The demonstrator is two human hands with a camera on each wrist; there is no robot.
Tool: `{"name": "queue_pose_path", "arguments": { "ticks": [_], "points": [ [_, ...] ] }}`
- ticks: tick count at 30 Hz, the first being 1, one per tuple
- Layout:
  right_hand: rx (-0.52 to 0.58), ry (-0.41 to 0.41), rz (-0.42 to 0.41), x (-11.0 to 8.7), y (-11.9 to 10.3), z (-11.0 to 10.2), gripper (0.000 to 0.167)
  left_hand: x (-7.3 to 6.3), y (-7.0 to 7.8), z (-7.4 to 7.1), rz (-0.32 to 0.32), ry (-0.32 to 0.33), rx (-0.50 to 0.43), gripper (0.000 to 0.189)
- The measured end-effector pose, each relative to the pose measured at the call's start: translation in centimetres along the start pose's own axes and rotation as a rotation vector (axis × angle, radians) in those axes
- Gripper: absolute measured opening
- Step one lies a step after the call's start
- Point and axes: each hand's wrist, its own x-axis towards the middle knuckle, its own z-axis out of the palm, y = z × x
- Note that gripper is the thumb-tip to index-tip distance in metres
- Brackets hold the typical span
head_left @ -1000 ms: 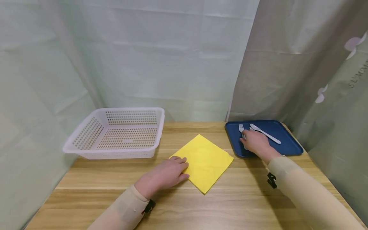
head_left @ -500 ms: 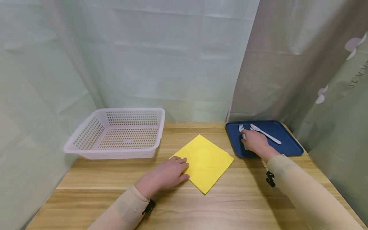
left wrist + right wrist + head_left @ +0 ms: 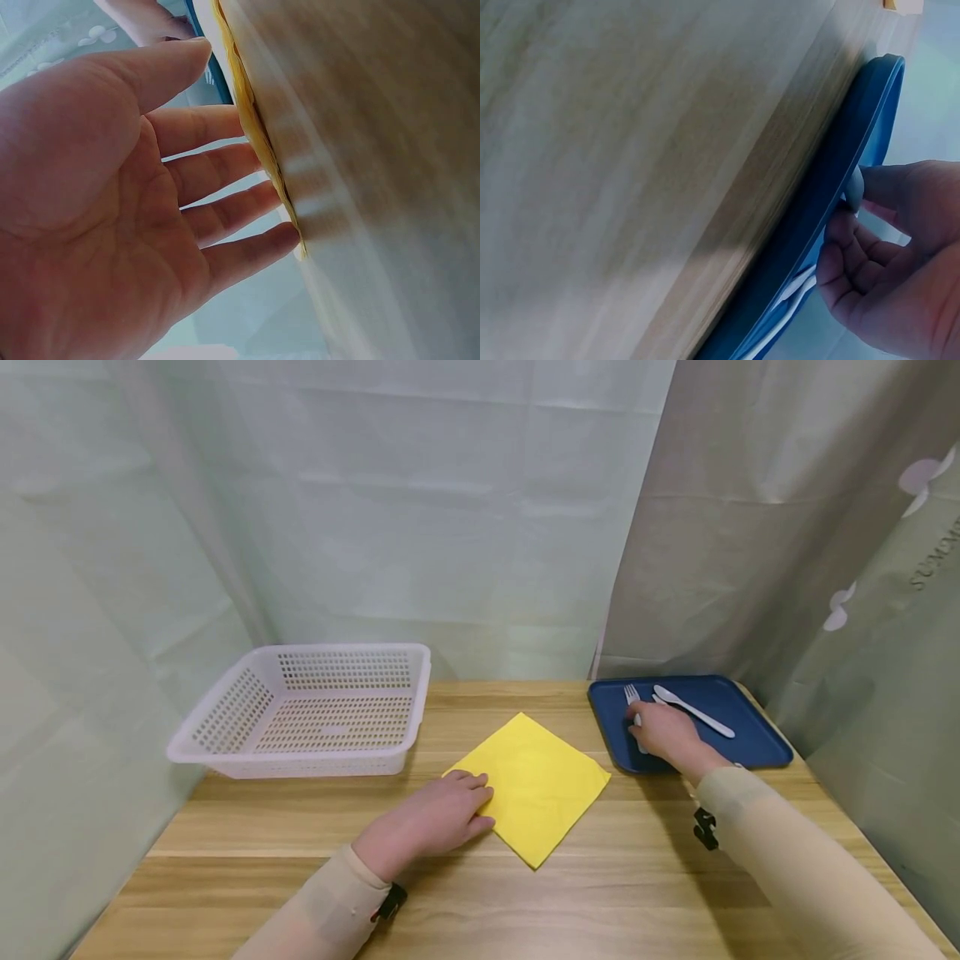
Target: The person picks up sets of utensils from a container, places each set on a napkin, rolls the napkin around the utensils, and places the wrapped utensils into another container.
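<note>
My left hand (image 3: 426, 822) rests its fingertips on the left edge of a folded yellow napkin (image 3: 543, 789) that lies flat on the table. In the left wrist view its fingers (image 3: 217, 169) are spread and nearly straight. My right hand (image 3: 667, 731) is over the left part of a blue tray (image 3: 750, 747), pinching a white fork (image 3: 632, 693) by its handle. The fork's tines point to the back. In the right wrist view the handle's end (image 3: 853, 189) shows between thumb and curled fingers. Beside the hand lies a white utensil (image 3: 697, 712), seemingly a spoon, with another partly hidden.
A white perforated plastic basket (image 3: 375, 760) stands at the back left of the wooden table (image 3: 585, 910). Curtains (image 3: 450, 527) hang close behind the table and along both sides.
The right hand's fingers have closed in slightly around the fork's handle. The left hand and the napkin stay where they were.
</note>
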Motion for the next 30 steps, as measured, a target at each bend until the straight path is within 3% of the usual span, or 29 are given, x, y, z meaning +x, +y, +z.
{"name": "queue_pose_path", "arguments": {
  "ticks": [5, 13, 30],
  "points": [
    [0.034, 0.003, -0.007, 0.0, 0.2, 0.1, 0.021, 0.0, 0.0, 0.0, -0.001, -0.002, -0.002, 0.050],
    [0.036, 0.067, -0.044, -0.4, 0.2, -0.1, 0.019, 0.0, 0.0, 0.1, -0.004, -0.007, 0.002, 0.051],
    [0.123, 0.128, -0.043, -1.2, -2.1, -0.5, 0.016, 0.1, 0.0, 0.1, -0.001, -0.004, -0.001, 0.051]
  ]
}}
